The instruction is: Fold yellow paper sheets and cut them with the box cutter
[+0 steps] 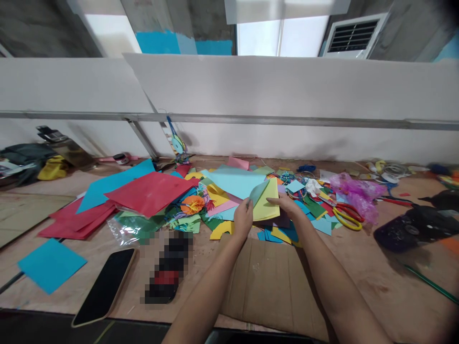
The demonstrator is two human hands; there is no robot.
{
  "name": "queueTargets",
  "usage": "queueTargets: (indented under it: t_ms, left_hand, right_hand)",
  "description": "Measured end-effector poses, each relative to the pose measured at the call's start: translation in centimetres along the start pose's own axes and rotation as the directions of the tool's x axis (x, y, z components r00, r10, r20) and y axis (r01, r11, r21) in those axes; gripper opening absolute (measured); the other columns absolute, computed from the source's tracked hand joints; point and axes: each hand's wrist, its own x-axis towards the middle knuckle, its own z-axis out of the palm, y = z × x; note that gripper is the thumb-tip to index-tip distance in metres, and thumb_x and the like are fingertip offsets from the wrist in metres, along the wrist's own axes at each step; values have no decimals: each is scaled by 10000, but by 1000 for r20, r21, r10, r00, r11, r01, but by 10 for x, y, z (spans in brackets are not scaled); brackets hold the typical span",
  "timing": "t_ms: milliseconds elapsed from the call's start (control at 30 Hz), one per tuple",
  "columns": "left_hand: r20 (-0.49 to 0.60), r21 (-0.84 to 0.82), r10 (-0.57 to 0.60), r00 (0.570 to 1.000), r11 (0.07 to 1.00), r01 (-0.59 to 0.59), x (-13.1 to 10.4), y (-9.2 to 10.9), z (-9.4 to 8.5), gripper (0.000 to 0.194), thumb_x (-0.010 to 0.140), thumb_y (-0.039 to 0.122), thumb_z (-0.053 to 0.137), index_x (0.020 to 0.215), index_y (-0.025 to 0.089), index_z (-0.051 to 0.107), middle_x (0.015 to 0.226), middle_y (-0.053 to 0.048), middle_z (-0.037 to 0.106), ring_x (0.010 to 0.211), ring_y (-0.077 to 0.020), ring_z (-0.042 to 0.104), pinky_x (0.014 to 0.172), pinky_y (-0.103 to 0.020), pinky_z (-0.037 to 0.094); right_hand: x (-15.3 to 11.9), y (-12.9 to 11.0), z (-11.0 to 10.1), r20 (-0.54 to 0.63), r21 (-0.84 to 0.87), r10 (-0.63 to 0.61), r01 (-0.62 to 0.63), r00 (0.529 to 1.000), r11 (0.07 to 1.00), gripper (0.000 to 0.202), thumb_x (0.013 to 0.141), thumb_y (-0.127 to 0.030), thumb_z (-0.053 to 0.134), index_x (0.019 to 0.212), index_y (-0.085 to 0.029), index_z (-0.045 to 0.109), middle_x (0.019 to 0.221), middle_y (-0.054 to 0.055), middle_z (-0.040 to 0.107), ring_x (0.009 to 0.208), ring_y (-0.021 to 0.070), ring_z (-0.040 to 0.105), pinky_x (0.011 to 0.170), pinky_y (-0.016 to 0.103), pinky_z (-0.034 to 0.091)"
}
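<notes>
My left hand is closed on the left edge of some yellow paper, where a light blue-green sheet curls up against it. On the other side, the fingers of my right hand pinch the yellow paper's right edge. The paper is held above a heap of coloured paper pieces. Just behind it lies a larger pale blue sheet. Nearer to me, a piece of brown cardboard lies flat under my forearms. A yellow cut-out piece rests beside my left wrist.
Red sheets and a blue square lie on the left. A phone and a blurred-out dark object sit near the front edge. Scissors, pink plastic and a green pencil are on the right.
</notes>
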Motion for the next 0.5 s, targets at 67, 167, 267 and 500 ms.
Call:
queueTargets:
  t_ms: [67,167,267,500]
  left_hand:
    - [-89,-59,-57,994,997,52,6,-6,-3,365,1059,425,438,1103,196,718,1024,-114,767,963,-273,706,872,-358,523]
    - [-218,-128,-123,968,987,97,15,-13,-11,439,1068,498,406,1186,190,697,1127,-126,764,1066,-267,700,909,-334,521]
    - [-284,-141,-148,947,984,111,21,-17,-21,501,1085,511,341,1260,176,671,1183,-141,754,1118,-265,690,946,-329,511]
    - [57,30,50,997,998,-51,13,-6,-20,476,1070,456,430,1436,207,605,1342,-136,713,1284,-294,632,1047,-403,496]
  right_hand:
    - [0,-6,-1,-34,-60,-13,11,999,998,269,1028,-399,645,1167,-174,693,1167,60,706,959,201,700,829,366,619]
    - [-2,-26,-10,-98,-142,-74,60,992,988,248,1013,-390,668,1099,-159,699,1070,36,716,890,189,697,782,345,610]
    - [-12,-59,-26,-185,-209,-191,151,964,966,128,938,-275,715,941,-147,709,897,22,730,764,171,672,707,307,562]
    - [-82,-136,-87,-468,-449,-538,335,702,828,278,700,-219,631,943,-160,754,878,45,748,797,214,638,744,328,479]
